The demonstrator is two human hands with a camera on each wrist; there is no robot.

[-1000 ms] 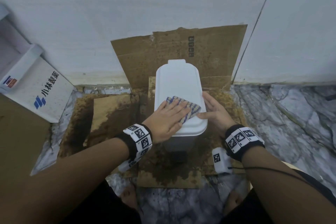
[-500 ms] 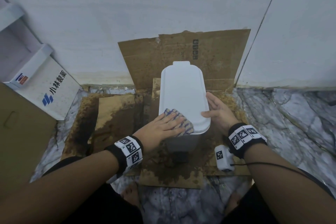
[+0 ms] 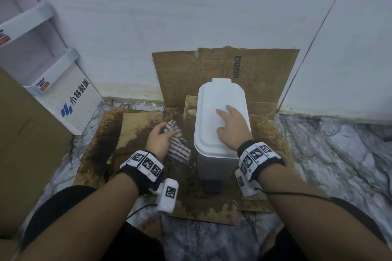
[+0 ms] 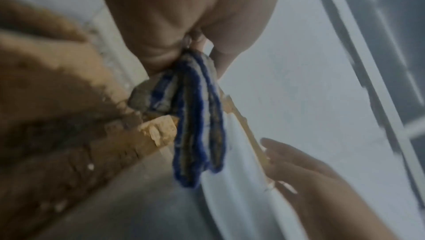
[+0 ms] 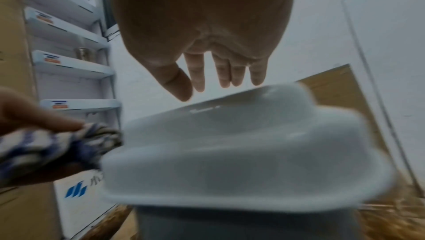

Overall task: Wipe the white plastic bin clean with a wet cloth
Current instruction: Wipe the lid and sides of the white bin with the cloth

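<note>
A white plastic bin (image 3: 214,99) with a closed lid stands upright on wet, stained cardboard (image 3: 137,125). My right hand (image 3: 232,127) lies flat on the lid with straight fingers, seen spread above the bin lid (image 5: 241,144) in the right wrist view. My left hand (image 3: 158,140) is off the bin, just left of its side, gripping a bunched blue-and-white striped cloth (image 3: 178,146). In the left wrist view the cloth (image 4: 195,127) hangs in folds from my curled fingers next to the bin's white wall (image 4: 230,180).
A second cardboard sheet (image 3: 222,70) leans on the white wall behind the bin. A white printed box (image 3: 72,104) and white shelves (image 3: 25,21) stand at the left, beside a brown carton (image 3: 27,140). Marble floor (image 3: 328,154) lies to the right.
My left hand slid the cloth off the lid's near end and down to the bin's left side. My right hand moved from the bin's right side onto the lid.
</note>
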